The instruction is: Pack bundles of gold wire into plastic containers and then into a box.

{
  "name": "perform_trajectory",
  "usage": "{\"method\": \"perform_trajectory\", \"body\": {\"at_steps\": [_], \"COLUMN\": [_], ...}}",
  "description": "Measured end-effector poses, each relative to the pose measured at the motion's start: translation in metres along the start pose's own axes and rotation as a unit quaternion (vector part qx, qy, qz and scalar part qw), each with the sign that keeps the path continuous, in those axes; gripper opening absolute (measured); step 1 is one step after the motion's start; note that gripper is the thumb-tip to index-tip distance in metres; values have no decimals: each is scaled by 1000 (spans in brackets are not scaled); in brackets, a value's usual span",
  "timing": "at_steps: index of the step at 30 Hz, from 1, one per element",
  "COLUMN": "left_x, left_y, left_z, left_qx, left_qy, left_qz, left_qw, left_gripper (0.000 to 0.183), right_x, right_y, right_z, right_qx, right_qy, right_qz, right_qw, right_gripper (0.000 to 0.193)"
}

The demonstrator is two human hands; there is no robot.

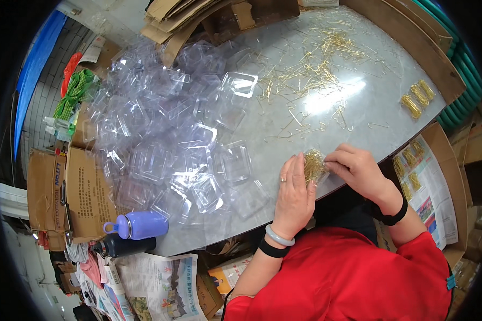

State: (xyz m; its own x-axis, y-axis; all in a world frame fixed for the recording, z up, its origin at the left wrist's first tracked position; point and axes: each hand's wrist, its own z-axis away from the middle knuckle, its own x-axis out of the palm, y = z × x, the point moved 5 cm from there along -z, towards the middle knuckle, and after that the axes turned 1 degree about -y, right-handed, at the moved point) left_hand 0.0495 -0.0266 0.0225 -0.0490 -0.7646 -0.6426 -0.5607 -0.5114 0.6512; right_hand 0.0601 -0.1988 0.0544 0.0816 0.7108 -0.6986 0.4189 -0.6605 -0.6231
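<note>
Left: printed brown cardboard carton (91, 200), one black bottle (126, 245), one purple cylindrical bottle (144, 224), clear plastic trays (193, 163) heaped beyond counting on grey bench (383, 142). Left hand (294, 195) lies along one gold wire bundle (313, 163) near bench edge; right hand (353, 166) touches its right side. Can't tell if either grip is clamped. Right: three bundles (423, 92) on bench, five in open cardboard box (451, 179).

Grey worktop (361, 136) spans the centre of the frame, bearing a white light reflection (337, 96) toward upper right. Upper left: blue sheeting (37, 67) beside a grey block-patterned surface (44, 93), wall or floor undetermined. Upper right edge: green ribbed hose (470, 88)
</note>
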Motion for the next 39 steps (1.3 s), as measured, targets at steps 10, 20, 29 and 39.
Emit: {"method": "perform_trajectory", "body": {"at_steps": [10, 20, 29, 39], "left_x": [2, 2, 3, 1], "left_y": [2, 6, 5, 6], "left_z": [0, -1, 0, 0], "left_qx": [7, 28, 24, 26], "left_qy": [3, -15, -15, -13], "left_qz": [-23, -33, -34, -34], "left_qw": [1000, 999, 999, 999], "left_gripper": [55, 60, 64, 63], "right_x": [21, 2, 15, 8], "right_y": [-26, -15, -22, 18], "right_z": [27, 1, 30, -18], "right_qx": [-17, -63, 10, 56], "right_qy": [94, 18, 90, 21], "right_qz": [59, 84, 46, -23], "right_qw": [994, 994, 995, 998], "right_gripper": [13, 10, 10, 12]}}
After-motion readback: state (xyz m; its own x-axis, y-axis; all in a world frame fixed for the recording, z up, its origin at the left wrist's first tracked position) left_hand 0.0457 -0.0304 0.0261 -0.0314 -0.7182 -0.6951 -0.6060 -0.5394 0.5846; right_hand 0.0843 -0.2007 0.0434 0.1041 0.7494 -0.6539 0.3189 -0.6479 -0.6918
